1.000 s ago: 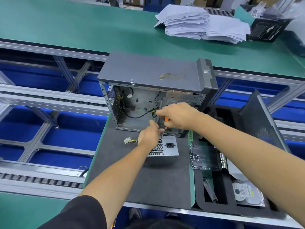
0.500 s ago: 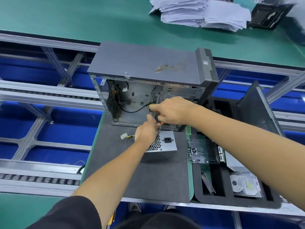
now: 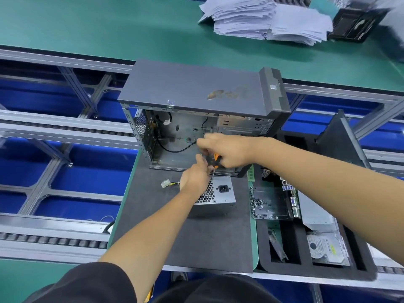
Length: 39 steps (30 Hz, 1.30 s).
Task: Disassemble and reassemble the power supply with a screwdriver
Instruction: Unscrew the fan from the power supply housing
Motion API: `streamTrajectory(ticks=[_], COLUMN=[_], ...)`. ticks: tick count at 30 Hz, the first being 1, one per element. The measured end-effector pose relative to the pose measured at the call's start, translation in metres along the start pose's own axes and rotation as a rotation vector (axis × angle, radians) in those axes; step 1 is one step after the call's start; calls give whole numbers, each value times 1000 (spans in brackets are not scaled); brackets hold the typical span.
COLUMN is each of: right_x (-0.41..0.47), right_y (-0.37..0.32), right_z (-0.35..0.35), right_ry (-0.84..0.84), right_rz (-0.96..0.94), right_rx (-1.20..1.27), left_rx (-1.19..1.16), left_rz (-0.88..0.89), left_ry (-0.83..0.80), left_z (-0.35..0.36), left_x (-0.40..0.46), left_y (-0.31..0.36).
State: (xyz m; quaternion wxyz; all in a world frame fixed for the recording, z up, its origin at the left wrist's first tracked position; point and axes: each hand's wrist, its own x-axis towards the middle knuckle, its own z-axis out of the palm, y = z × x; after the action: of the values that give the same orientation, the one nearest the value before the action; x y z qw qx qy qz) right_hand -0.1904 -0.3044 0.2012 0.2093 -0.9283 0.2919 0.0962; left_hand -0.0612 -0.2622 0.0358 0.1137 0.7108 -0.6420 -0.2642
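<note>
Open computer case (image 3: 196, 92) stands at 12 o'clock on the grey mat (image 3: 196, 237). Power supply (image 3: 220, 191) lies just in front of it, partly hidden by the left hand (image 3: 193, 177), grip unclear, fingertips by the shaft. Right hand (image 3: 227, 150) wraps the orange-black screwdriver (image 3: 215, 160), tip on the unit's top edge, screw not visible.

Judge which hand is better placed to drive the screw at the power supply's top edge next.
Right. The right hand already grips the screwdriver, whose tip points down at the power supply. The left hand sits by the shaft near the tip, probably steadying it.
</note>
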Motion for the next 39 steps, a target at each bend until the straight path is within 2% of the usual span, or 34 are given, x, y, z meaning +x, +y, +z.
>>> streamTrajectory(ticks=[3,6,7,9,12,15,18,20,23,25,27,33,36,39], right_x=[5,10,10,8,3,8,13,13,11,11,13,16,13,14], right_y=[-2,-2,-2,-2,-5,-4,1,5,2,2,2,1,-1,-1], right_z=[0,4,6,6,3,3,5,7,3,1,1,7,-1,-2], right_ry=[7,23,37,43,9,39,54,44,-21,-36,-18,-17,-52,-78], right_rz=[-75,22,58,72,-47,-81,69,115,14,-79,-96,89,6,-94], right_rx=[-187,-418,-417,-256,-23,-104,-263,-196,21,-56,-168,-255,-148,-233], left_rx=[12,17,18,22,46,30,8,2,19,18,23,36,39,41], left_rz=[-8,6,11,17,6,0,16,23,16,8,3,-23,-21,-49], left_ry=[-24,-16,-12,-11,-30,-24,-1,7,-9,-26,-34,-37,-52,-79], left_z=[-2,-3,-3,-4,-5,-4,-3,-2,-5,-5,-6,-4,-5,-5], left_x=[0,-3,-3,-4,-3,-2,-4,-4,-3,-3,-3,-2,-2,0], left_y=[2,2,2,3,5,5,3,2,4,5,6,4,5,6])
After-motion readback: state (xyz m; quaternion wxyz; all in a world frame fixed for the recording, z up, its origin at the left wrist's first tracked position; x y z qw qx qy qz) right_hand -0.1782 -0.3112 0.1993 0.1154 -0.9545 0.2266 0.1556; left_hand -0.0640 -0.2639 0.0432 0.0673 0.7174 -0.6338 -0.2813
